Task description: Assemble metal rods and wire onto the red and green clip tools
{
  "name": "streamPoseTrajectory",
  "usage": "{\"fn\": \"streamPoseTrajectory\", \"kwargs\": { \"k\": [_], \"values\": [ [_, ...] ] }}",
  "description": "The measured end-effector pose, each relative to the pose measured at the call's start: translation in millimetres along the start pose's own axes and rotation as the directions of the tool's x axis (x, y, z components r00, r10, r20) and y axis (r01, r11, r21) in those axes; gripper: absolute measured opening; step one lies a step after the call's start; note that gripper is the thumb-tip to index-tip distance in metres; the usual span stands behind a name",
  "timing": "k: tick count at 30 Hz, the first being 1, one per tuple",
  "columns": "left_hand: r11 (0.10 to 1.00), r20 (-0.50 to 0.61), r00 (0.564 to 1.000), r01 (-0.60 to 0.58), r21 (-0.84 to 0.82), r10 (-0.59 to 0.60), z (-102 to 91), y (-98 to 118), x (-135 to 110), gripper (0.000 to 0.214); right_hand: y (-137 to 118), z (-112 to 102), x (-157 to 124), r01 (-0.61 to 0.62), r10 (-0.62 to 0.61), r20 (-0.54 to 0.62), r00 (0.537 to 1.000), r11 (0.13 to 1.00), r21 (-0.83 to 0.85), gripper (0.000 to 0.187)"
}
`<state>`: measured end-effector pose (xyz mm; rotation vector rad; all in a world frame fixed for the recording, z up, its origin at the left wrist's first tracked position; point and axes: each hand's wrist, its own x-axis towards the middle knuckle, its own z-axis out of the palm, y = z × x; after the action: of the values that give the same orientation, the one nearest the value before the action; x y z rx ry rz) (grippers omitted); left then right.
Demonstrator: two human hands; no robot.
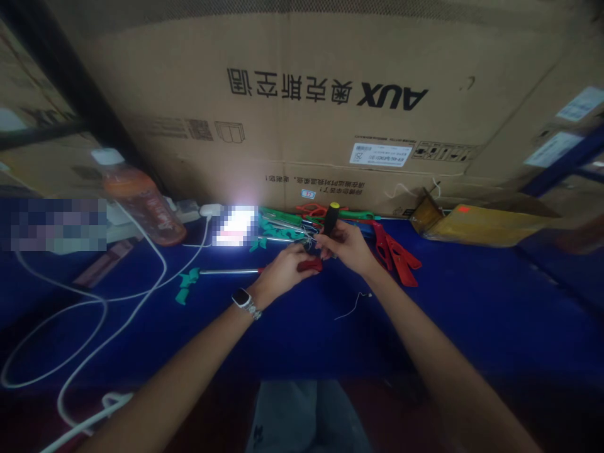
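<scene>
Probably the job is only part done, as the left fingers (293, 250) grip a red handle (309, 265) and the right fingers (346, 234) hold a black handle (331, 220).

Two hands (285, 274) (349, 248), apparently one screwdriver (331, 220)

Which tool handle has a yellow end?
The black handle sticking up in the right hand. Its yellow tip sets it apart: the red handle in the left hand shows no yellow.
</scene>
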<state>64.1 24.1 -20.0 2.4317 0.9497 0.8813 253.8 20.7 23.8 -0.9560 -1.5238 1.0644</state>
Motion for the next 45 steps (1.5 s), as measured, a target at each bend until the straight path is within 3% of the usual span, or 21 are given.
{"fn": "streamPoseTrajectory", "kwargs": {
  "k": [9,14,23,27,31,37,40,45],
  "values": [
    [1.000,0.004,1.000,-0.006,0.014,0.006,-2.8,3,-1,0.022,-1,-4,-1,-0.102,0.102,0.002,0.995,0.993,0.061,0.049],
    [1.000,0.020,1.000,-0.022,0.019,0.022,-4.1,4,-1,0.022,-5,-15,-4,-0.147,0.144,0.069,0.987,0.988,0.046,0.038],
    [0.998,0.002,0.998,-0.061,-0.012,0.061,-2.0,1,-2,0.021,8,-6,-4,-0.072,0.073,-0.028,0.997,0.997,0.038,0.038],
    [0.998,-0.001,0.998,-0.064,-0.029,0.064,-1.4,0,-2,0.022,12,-3,-6,0.006,-0.006,-0.005,1.000,1.000,0.004,0.044],
    [0.996,-0.020,0.997,-0.078,-0.033,0.078,-0.1,0,-2,0.024,12,-1,-10,0.005,-0.005,0.013,1.000,0.999,-0.036,0.038],
    [0.997,-0.029,0.996,-0.079,-0.018,0.079,0.1,0,-3,0.022,3,6,-12,-0.029,0.030,-0.012,0.999,0.999,0.016,0.056],
    [0.997,-0.019,0.997,-0.075,-0.020,0.075,-1.3,2,-3,0.019,-1,5,-11,-0.055,0.056,-0.023,0.998,0.998,0.036,0.051],
    [0.998,-0.003,0.998,-0.055,-0.004,0.055,-1.7,2,-3,0.023,-6,1,-7,0.000,0.001,-0.065,0.998,1.000,0.009,0.043]
  ]
}}
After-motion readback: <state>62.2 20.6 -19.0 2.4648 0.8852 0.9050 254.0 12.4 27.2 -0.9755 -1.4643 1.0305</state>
